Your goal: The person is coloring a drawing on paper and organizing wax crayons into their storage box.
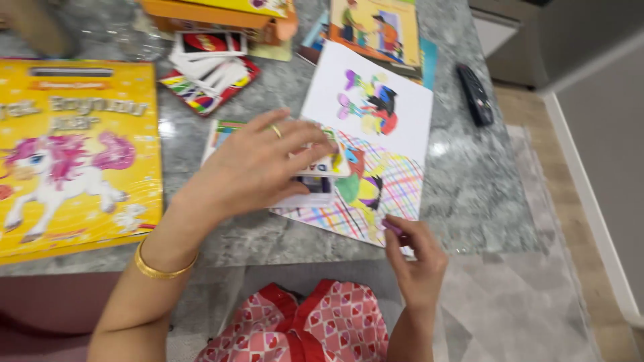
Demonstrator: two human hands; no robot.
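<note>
My left hand (pixel 251 171), with a gold ring and a gold bangle at the wrist, rests over a small stack of cards (pixel 315 175) and grips the top card at its edge. The stack lies on a coloured drawing sheet (pixel 396 181) with crossed pastel lines and a cartoon figure. My right hand (pixel 417 258) is at the sheet's near edge, pinching a purple crayon (pixel 392 226) whose tip touches the paper. A second sheet (pixel 372 100) with coloured figures lies just beyond.
A large yellow activity box with a pink-maned unicorn (pixel 74 154) lies at the left. Playing cards in a tray (pixel 208 70), an orange box (pixel 221 13), a picture book (pixel 376 30) and a black remote (pixel 475 94) sit on the grey marble table (pixel 469 194). Red checked clothing (pixel 302 328) shows below.
</note>
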